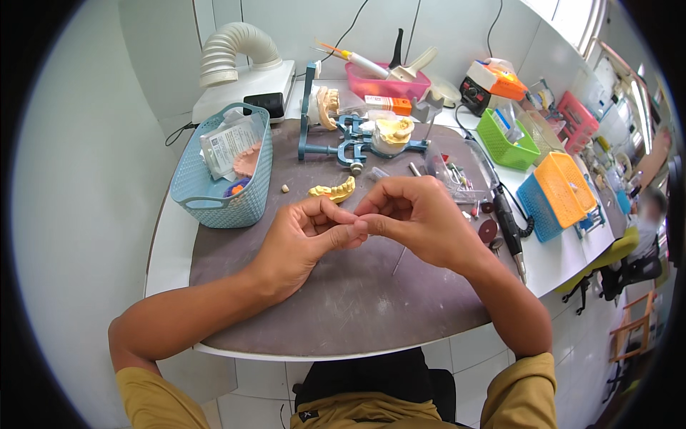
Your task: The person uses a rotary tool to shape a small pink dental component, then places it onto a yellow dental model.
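Observation:
My left hand and my right hand meet over the middle of the bench, thumbs and fingertips pinched together. Whatever lies between the fingertips is hidden or too small to name. Just beyond my left hand rests a yellow dental model piece with a row of teeth. A small pale tooth-like piece lies to its left. Farther back stands a blue dental articulator, opened, with a plaster tooth cast on its upright part and a yellow-topped cast on its base. Under my right hand a thin metal rod lies on the mat.
At the left is a light blue basket with packets and a pink model. A dental handpiece lies at the right, beside a clear box of burs. Green, orange and pink baskets stand farther back.

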Available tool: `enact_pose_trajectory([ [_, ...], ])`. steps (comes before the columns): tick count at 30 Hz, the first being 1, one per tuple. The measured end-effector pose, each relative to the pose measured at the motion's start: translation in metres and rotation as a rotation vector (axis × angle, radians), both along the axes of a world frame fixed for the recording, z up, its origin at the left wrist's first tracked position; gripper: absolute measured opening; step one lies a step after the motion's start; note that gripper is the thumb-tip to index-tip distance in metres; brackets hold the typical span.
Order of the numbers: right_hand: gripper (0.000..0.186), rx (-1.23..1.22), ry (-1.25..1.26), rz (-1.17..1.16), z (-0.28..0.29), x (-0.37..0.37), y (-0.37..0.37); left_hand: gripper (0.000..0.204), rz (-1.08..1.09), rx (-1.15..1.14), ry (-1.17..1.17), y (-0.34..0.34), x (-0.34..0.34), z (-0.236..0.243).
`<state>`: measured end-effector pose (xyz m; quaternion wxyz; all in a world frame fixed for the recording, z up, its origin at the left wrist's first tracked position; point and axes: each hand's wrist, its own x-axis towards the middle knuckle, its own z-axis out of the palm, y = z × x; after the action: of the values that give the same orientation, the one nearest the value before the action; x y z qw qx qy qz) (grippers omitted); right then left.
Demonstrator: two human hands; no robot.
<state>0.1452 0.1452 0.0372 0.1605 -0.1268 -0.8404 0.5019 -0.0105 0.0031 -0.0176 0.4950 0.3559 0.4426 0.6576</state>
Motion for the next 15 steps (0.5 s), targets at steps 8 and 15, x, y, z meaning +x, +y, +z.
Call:
enact_pose_trajectory([
  [8,0.014,0.146,-0.018,-0.185,0.004,0.008,-0.008,0.009,0.016,-0.057,-0.054,-0.002,0.002,0.009],
  [15,0.016,-0.002,0.073,-0.112,-0.006,0.007,-0.011,0.009,-0.006,-0.069,-0.026,-0.002,0.0,0.009],
])
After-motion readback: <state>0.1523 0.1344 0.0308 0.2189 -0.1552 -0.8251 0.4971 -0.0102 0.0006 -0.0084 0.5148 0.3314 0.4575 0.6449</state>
